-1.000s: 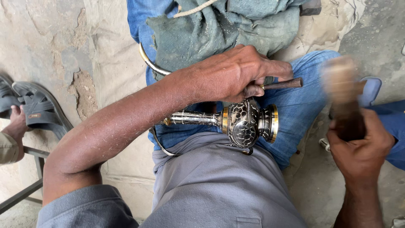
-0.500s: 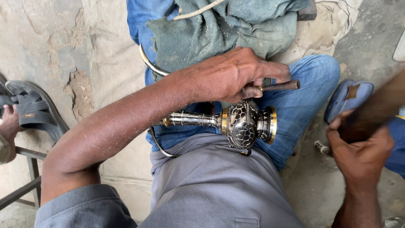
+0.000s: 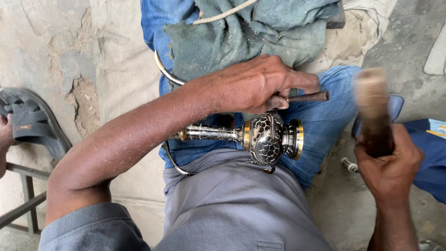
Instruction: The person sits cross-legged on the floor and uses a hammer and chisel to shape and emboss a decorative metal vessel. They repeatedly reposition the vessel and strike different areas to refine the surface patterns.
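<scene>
An engraved metal vase with dark patterned body, brass bands and a long slender neck lies sideways across my lap. My left hand is closed on a thin dark metal punch, its tip down on the vase body. My right hand grips a wooden mallet, raised upright to the right of the vase and blurred by motion. The mallet head stands apart from the punch end.
A green-grey cloth and a curved metal ring rest on my blue-jeaned leg. A grey sandal with another person's foot lies at the left. A metal frame sits lower left on the rough concrete floor.
The mallet swung down to the right and has come back up upright beside the punch. My left hand, the punch and the vase have stayed in place.
</scene>
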